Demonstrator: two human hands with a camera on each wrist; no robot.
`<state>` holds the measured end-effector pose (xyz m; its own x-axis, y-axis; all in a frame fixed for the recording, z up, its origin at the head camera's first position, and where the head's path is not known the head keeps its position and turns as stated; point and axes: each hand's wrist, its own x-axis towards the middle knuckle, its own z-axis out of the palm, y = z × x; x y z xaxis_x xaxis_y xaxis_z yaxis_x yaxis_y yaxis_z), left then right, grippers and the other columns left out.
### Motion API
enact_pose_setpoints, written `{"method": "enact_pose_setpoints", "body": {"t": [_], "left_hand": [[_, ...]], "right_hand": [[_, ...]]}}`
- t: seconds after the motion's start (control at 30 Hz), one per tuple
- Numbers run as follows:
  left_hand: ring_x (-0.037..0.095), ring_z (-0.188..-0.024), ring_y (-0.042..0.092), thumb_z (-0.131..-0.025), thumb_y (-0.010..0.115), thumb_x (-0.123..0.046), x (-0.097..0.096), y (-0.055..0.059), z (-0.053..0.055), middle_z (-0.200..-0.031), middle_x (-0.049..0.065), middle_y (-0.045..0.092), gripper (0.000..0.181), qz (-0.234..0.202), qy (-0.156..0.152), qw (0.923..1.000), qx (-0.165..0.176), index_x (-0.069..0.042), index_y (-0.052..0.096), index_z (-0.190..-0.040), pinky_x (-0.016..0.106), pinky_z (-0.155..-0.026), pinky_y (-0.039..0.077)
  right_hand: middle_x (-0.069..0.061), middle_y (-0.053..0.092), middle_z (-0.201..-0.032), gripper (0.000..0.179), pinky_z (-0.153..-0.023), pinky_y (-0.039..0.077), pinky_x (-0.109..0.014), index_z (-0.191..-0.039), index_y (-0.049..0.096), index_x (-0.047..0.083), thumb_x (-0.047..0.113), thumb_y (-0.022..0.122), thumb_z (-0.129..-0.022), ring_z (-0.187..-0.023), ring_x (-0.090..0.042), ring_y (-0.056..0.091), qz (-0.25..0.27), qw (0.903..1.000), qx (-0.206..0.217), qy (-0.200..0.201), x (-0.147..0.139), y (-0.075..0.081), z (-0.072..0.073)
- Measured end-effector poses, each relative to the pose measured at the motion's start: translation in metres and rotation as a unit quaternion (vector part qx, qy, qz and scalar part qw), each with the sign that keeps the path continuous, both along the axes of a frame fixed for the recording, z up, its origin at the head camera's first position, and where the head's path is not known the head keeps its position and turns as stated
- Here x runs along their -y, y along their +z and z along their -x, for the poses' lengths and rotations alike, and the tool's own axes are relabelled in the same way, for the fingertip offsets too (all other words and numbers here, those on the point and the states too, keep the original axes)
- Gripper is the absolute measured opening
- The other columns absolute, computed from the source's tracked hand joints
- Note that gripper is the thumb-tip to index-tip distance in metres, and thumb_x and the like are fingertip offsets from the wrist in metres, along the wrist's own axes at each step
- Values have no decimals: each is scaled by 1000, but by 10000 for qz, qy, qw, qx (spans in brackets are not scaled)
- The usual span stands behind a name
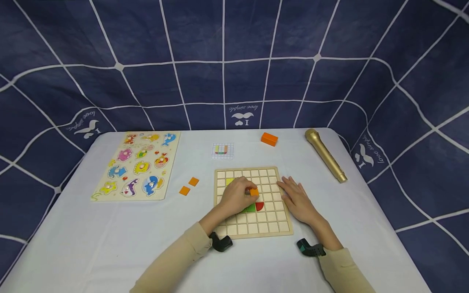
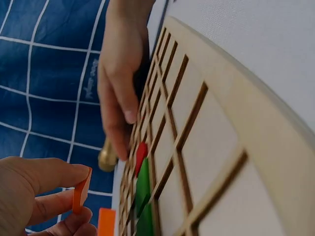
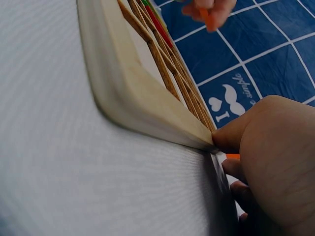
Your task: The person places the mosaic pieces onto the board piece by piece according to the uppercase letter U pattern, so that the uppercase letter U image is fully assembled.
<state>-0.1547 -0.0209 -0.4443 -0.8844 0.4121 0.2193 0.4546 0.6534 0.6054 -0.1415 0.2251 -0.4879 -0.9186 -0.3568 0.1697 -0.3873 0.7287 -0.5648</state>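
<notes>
Between thumb and fingers, my left hand (image 1: 234, 198) pinches a square orange tile (image 1: 254, 191) above the wooden grid board (image 1: 253, 235). In the left wrist view this orange tile (image 2: 81, 191) is tilted and apart from the board. My right hand (image 1: 299, 202) rests at the board's right edge, fingers extended, its thumb touching the rim in the right wrist view. Green tiles (image 1: 250, 208) and a red quarter-round tile (image 1: 259, 206) lie in the grid cells. A yellow tile (image 1: 229, 180) shows behind the left hand, which hides part of the grid.
Left of the board lie two loose orange tiles (image 1: 193, 181). A pattern card (image 1: 222, 151) and an orange block (image 1: 269, 139) are behind it. An animal peg puzzle (image 1: 137, 195) lies far left, a gold microphone-shaped object (image 1: 325, 155) at right.
</notes>
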Motion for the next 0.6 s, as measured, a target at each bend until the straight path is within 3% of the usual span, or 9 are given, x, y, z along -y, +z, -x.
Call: {"method": "enact_pose_setpoints", "body": {"t": [0.2, 0.6], "left_hand": [[8, -68, 45, -72, 76, -23, -17, -9, 7, -75, -6, 53, 21, 413, -65, 9991, 120, -13, 73, -91, 21, -58, 38], [9, -71, 45, -72, 75, -25, -22, -15, 8, -77, -6, 52, 22, 805, -103, 9967, 17, -14, 74, -91, 20, -57, 38]], "right_hand": [[-16, 29, -146, 43, -106, 5, -55, -137, 43, 9, 13, 47, -95, -137, -33, 15, -70, 10000, -9, -27, 0, 2, 0], [-16, 29, -146, 43, -106, 5, -55, -137, 43, 10, 12, 47, -95, -137, -33, 15, -36, 10000, -3, -13, 0, 0, 0]]}}
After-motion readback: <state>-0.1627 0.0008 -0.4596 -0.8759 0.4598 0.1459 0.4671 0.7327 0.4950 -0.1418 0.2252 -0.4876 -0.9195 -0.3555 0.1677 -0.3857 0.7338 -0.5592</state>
